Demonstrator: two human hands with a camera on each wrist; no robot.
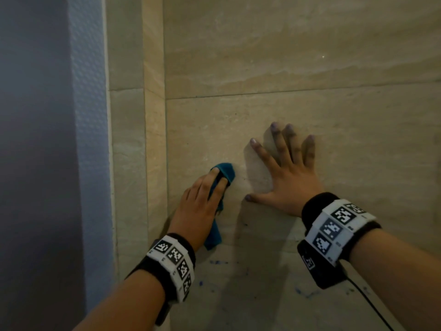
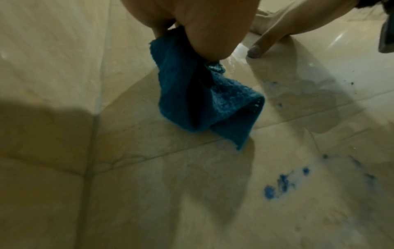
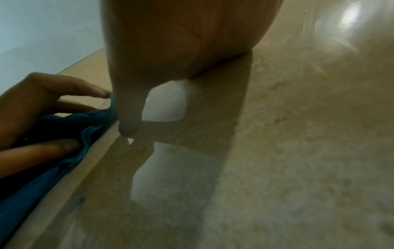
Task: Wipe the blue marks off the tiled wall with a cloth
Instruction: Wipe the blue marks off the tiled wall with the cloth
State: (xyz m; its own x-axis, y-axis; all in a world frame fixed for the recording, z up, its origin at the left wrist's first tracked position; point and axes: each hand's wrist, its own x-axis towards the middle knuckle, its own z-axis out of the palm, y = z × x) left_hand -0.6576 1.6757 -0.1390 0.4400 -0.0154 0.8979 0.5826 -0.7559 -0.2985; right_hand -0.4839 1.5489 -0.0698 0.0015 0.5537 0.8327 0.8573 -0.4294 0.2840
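A teal cloth (image 1: pixel 226 169) lies bunched against the beige tiled wall (image 1: pixel 310 56), near the inner corner. My left hand (image 1: pixel 218 175) holds it to the tile, fingers laid over it and thumb tucked at its side. A loose end of the cloth (image 2: pixel 181 94) hangs below the palm. My right hand (image 1: pixel 284 177) rests flat on the wall to the right of the cloth, fingers spread, holding nothing. Blue marks (image 1: pixel 217 262) speckle the tile below both hands. The left wrist view shows these blue marks (image 2: pixel 277 185) beneath the hanging cloth end, and more smears (image 1: pixel 305 293) lie under the right wrist.
A tiled return (image 1: pixel 152 139) forms an inner corner just left of the cloth. Beyond it is a bluish textured wall (image 1: pixel 88 115). A black cable (image 1: pixel 372 304) trails from my right wristband. Damp patches (image 2: pixel 309 94) darken the tile around the marks.
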